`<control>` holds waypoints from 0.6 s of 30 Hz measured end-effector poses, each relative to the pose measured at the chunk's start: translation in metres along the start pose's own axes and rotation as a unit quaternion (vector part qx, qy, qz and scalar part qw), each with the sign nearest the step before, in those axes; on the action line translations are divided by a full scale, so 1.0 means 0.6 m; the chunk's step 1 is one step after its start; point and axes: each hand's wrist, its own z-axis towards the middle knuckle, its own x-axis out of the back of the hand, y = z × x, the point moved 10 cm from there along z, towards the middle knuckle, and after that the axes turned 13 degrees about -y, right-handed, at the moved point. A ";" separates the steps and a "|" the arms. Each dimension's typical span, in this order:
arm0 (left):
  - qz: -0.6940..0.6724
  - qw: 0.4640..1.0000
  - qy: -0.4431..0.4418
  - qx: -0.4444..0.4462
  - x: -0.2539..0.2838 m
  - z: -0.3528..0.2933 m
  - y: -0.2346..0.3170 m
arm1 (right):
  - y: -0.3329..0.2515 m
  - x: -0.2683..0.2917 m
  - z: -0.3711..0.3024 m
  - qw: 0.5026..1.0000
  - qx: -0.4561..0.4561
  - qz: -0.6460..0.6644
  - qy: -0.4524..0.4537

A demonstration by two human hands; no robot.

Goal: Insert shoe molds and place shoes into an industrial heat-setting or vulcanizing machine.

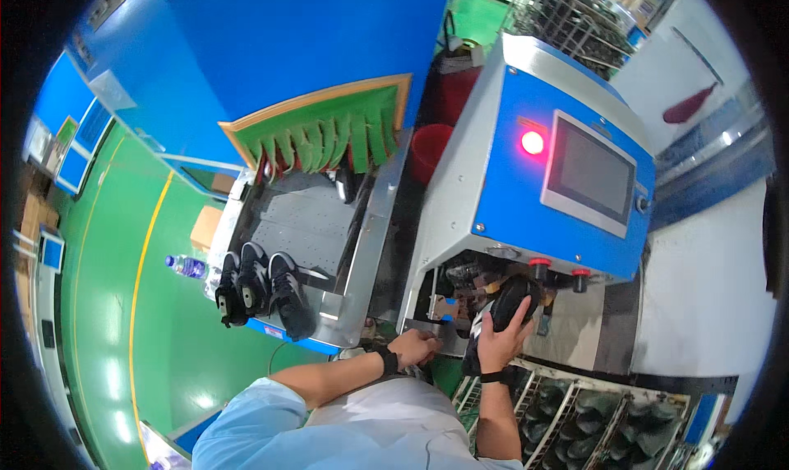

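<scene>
A glossy green floor (123, 232) spread left! Right, beneath the blue-and-grey metal machine (514, 199), the right hand (500, 347) clasped a black-and-white shoe (518, 299): seemingly light, soft-sided, stiff-soled, best gripped midway. The left hand (415, 348) bent; whether it held anything, I couldn't tell.

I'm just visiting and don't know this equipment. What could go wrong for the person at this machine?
The right hand holds a dark shoe at the opening under the blue-and-grey machine, so fingers might get pinched if something inside moves. The left hand is also close by. The three shoes crowd the bed's near end; a bump could perhaps knock one off.
</scene>
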 end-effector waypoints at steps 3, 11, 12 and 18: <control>0.055 0.992 -0.106 0.037 -0.049 -0.011 0.010 | 0.014 0.005 -0.097 0.997 -0.062 0.039 -0.009; -0.284 0.869 -0.362 0.184 -0.122 -0.034 -0.077 | -0.054 0.100 -0.277 0.954 0.162 0.006 -0.252; -0.235 0.882 -0.345 0.220 -0.141 -0.071 -0.028 | -0.035 0.109 -0.280 0.962 0.123 0.001 -0.245; -0.214 0.903 -0.291 0.232 -0.127 -0.068 -0.096 | 0.116 -0.047 -0.245 0.673 -0.310 0.638 -0.209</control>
